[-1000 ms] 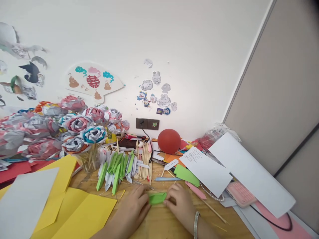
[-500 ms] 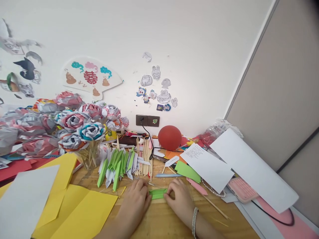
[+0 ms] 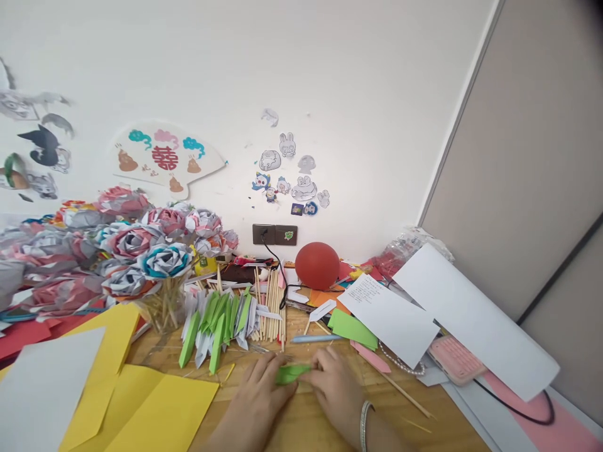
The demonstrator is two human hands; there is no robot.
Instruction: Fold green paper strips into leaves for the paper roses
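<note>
A small folded strip of green paper [image 3: 292,374] lies on the wooden table between my hands. My left hand [image 3: 260,390] grips its left end, thumb and fingers closed around it. At the other end my right hand [image 3: 331,381] pinches the paper; a silvery bracelet circles that wrist. Part of the strip is hidden under my fingers. Beyond my left hand lies a pile of folded green and white paper pieces [image 3: 219,323]. A light blue pen [image 3: 315,338] rests just past the green strip.
Yellow sheets [image 3: 164,402] and a white sheet [image 3: 51,383] cover the left side. Paper flowers [image 3: 132,242] stand behind them. Wooden sticks [image 3: 272,301], a red balloon [image 3: 317,265] and green paper [image 3: 353,328] lie farther back. White paper [image 3: 480,320] and a pink phone [image 3: 456,358] are at right.
My hands have drawn closer together, with the left thumb moved over the strip. Less of the green paper shows, and it sits more tilted. The view has shifted slightly.
</note>
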